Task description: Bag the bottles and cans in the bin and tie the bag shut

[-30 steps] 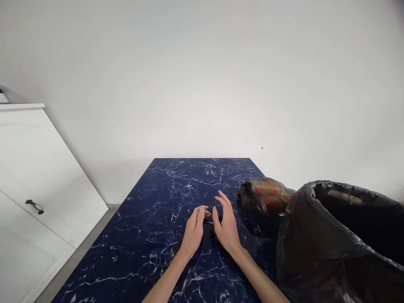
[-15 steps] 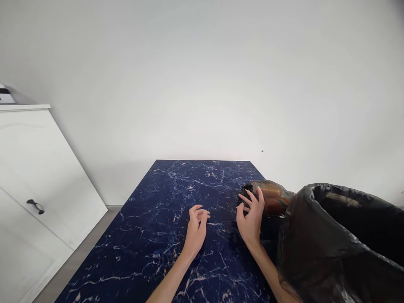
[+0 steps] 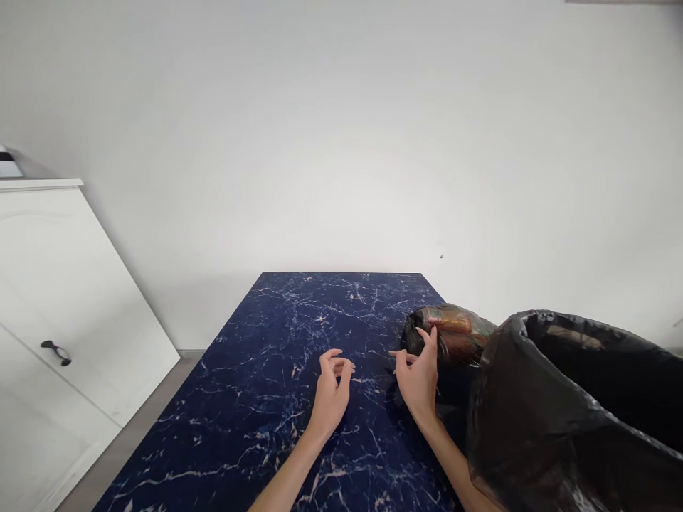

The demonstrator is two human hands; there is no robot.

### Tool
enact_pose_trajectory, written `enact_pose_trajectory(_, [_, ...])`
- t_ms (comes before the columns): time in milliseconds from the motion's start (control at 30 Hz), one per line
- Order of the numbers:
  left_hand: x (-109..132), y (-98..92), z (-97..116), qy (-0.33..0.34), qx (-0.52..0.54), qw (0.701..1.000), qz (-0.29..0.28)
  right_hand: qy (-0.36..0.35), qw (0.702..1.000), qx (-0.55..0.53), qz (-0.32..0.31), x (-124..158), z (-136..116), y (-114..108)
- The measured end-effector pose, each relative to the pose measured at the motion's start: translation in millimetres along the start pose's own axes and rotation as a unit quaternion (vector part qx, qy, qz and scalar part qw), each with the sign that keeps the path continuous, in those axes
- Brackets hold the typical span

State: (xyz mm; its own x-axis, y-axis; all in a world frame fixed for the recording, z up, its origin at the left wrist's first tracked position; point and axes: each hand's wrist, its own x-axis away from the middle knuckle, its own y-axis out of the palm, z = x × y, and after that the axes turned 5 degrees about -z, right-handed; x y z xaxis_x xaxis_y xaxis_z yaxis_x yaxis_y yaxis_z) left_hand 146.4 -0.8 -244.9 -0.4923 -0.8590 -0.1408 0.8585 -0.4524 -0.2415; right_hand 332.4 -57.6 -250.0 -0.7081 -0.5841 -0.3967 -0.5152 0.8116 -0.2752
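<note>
My left hand [image 3: 331,391] is over the middle of the blue marbled table [image 3: 288,334], its fingers loosely bent with a gap to the thumb and nothing in them. To its right, my right hand [image 3: 419,380] holds nothing, its fingers bent and apart. Just behind that hand lies a dark see-through plastic bag [image 3: 459,327] with reddish-brown contents showing through; the hand overlaps its front left end, and I cannot tell whether they touch. A large black bin liner [image 3: 523,412] stands open-mouthed at the right, beside my right forearm.
A white cabinet [image 3: 69,284] with a dark handle [image 3: 56,352] stands left of the table, and a small white and black object [image 3: 8,165] sits on top of it. Behind the table rises a plain white wall [image 3: 341,142]. The bin liner covers the table's right side.
My right hand has turned slightly and drawn its spread fingers lower and more bent. My left hand has barely moved. The view has shifted a little.
</note>
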Motion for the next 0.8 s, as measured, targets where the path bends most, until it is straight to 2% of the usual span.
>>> enact_pose_trajectory(200, [-1,1.5,-3,0.008,-0.004,1.0,0.0,0.018,0.999,-0.009,-0.027,3,6,7])
enact_pose_trajectory(400, [-2,1.5,-5,0.018,-0.009,1.0,0.007,-0.034,0.997,-0.037,-0.053,5,1,7])
enact_pose_trajectory(500, [-2,1.1,-5,0.023,-0.016,1.0,0.006,-0.131,0.99,0.055,0.023,-2,-8,-3])
enact_pose_trajectory(600, [-2,0.9,-5,0.025,-0.026,0.999,0.003,-0.208,0.957,0.16,0.121,-13,-11,-16])
enact_pose_trajectory(700, [-2,1.2,-5,0.023,-0.04,0.999,0.003,-0.216,0.94,0.206,0.164,-22,-4,-24])
enact_pose_trajectory(800, [-3,1.8,-5,0.024,-0.056,0.998,0.002,-0.216,0.929,0.243,0.179,-25,6,-25])
